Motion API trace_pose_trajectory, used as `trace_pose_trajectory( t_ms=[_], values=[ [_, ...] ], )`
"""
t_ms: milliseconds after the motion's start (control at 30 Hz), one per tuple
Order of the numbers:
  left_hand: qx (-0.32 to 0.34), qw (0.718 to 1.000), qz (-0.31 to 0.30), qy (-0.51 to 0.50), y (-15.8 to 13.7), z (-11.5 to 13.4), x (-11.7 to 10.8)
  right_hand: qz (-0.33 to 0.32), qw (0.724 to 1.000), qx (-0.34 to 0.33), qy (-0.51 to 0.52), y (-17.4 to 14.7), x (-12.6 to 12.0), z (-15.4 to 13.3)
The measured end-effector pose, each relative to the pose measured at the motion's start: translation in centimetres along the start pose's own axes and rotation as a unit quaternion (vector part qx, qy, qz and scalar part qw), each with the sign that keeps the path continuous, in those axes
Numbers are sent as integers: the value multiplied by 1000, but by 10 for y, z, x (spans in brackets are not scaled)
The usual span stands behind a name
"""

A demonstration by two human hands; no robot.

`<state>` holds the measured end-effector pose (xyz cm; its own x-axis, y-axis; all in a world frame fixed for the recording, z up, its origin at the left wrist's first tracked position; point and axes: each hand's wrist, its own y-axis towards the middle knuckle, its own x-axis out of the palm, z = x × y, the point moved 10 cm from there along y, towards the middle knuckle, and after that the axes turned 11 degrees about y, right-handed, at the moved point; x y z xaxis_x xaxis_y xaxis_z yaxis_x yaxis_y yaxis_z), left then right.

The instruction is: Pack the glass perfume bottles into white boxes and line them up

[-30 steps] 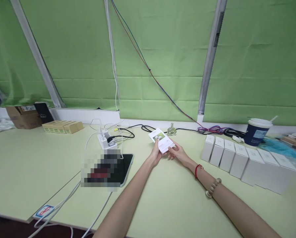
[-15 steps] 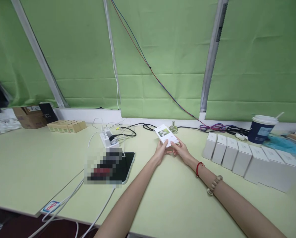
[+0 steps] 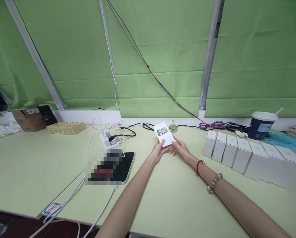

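Note:
A small white box (image 3: 164, 135) with a picture of white flowers on green is held up over the middle of the table, its front facing me. My left hand (image 3: 159, 150) is closed round its lower left corner, the thumb on the printed face. My right hand (image 3: 182, 150) grips the lower right edge, with its fingers partly hidden behind the box. Just behind the box stands a small glass bottle (image 3: 172, 127) of yellowish-green liquid.
To the right runs a row of several white boxes (image 3: 241, 155), with a dark blue cup (image 3: 261, 127) behind. At left lie a tablet (image 3: 128, 167), a white power strip (image 3: 108, 138) with cables, yellow boxes (image 3: 66, 128) and a cardboard box (image 3: 30, 119).
The white box now stands more upright, showing more of its printed face. My right thumb has slid off the face towards the box's right edge.

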<state>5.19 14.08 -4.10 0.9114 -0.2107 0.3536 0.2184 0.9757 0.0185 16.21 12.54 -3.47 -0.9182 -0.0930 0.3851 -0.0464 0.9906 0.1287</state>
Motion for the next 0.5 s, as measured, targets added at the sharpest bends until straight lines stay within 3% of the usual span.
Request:
trace_pose_trajectory(
  t_ms=[500],
  values=[
    [-6, 1000, 0, -9, 2, 0, 0, 6, 1000, 14, 13, 1, -3, 1]
  ],
)
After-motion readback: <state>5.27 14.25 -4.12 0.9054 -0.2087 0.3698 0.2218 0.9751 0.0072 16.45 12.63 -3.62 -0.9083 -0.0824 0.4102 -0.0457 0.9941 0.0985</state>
